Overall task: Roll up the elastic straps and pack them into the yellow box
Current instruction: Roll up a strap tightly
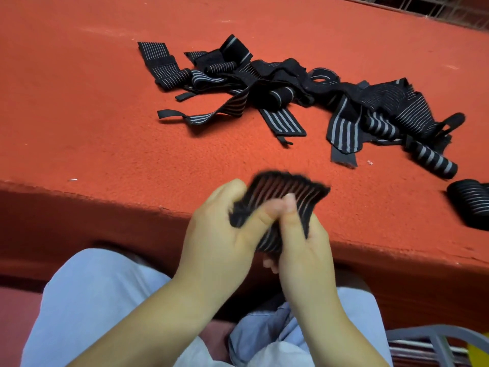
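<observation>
Orange-red carpeted ledge w/ a messy pile of black elastic straps with grey stripes on top. Left hand & right hand both pinch one black striped strap just above the ledge's front edge.

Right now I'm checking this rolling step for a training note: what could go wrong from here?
1. The strap is pinched in both hands, left and right, over the table edge; a slip may drop it onto the lap.
2. The pile is tangled, so pulling one strap may drag others.
3. The roll could roll away.
</observation>
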A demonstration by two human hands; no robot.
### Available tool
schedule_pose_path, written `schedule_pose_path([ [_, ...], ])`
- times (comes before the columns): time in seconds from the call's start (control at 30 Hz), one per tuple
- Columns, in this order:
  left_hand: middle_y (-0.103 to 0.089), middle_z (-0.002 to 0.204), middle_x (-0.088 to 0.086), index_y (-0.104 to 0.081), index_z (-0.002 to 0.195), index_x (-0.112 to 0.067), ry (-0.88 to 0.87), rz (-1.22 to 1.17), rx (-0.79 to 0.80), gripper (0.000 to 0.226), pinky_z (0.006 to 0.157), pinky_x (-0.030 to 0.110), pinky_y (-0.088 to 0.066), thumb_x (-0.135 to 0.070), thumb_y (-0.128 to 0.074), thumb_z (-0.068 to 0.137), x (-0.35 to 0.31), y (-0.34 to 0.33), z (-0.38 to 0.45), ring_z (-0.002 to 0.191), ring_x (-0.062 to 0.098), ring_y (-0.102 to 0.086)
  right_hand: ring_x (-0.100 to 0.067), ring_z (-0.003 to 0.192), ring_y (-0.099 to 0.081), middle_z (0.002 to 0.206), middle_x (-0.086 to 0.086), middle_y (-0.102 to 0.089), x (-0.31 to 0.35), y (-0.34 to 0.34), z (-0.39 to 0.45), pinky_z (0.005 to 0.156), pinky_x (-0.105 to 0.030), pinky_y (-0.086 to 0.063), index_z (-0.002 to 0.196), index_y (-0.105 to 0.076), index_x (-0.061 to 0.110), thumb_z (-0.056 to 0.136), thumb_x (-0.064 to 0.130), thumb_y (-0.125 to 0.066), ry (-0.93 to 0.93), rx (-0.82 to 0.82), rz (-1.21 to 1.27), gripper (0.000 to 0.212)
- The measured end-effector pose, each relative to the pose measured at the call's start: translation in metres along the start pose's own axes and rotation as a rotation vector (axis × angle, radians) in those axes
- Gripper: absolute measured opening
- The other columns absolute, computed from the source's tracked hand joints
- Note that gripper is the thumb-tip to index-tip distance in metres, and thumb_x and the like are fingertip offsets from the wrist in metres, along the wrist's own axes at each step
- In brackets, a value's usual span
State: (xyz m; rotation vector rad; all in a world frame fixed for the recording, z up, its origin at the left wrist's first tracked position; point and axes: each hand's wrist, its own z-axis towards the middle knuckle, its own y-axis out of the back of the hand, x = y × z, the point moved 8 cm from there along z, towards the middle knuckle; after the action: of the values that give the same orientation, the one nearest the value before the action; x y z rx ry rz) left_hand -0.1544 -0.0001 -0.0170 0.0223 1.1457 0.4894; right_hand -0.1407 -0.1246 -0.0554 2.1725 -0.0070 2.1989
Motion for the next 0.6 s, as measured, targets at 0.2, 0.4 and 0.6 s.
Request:
schedule_pose_path([
  [0.2, -0.058, 0.074, -0.001, -0.058, 0.084, -0.012, 0.003, -0.014, 0.11, 0.056, 0.061, 0.028, -0.044, -0.067, -0.053, 0.073, 0.003, -0.009, -0.003, 0.068, 0.012, -0.055, -0.005, 0.053, -0.054, 0.06, 0.008, -0.062, 0.001, 0.006, 0.005, 0.051, -0.02, -0.043, 0.067, -0.065, 0.029, 0.083, 0.06, -0.056, 0.02, -0.041, 0.021, 0.036],
  [0.4, -0.053, 0.052, -0.006, -0.054, 0.085, -0.021, 0.466, -0.304, 0.333, 0.053, 0.046, 0.02, -0.038, -0.073, -0.05, 0.075, 0.034, -0.031, -0.009, 0.042, 0.007, -0.047, -0.002, 0.065, -0.051, 0.071, 0.01, -0.056, 0.025, 0.015, -0.005, 0.062, -0.016, -0.04, 0.078, -0.052, 0.03, 0.088, 0.054, -0.049, 0.395, -0.113, -0.18, 0.026],
  [0.6, -0.059, 0.073, -0.016, -0.048, 0.089, -0.029, 0.154, -0.082, 0.25, 0.039, 0.061, 0.019, -0.044, -0.067, -0.051, 0.078, 0.025, -0.021, -0.002, 0.063, 0.0, -0.054, -0.007, 0.048, -0.042, 0.053, 0.01, -0.048, -0.003, 0.012, 0.021, 0.048, -0.024, -0.035, 0.068, -0.055, 0.022, 0.091, 0.044, -0.055, -0.04, 0.017, -0.109, 0.032],
])
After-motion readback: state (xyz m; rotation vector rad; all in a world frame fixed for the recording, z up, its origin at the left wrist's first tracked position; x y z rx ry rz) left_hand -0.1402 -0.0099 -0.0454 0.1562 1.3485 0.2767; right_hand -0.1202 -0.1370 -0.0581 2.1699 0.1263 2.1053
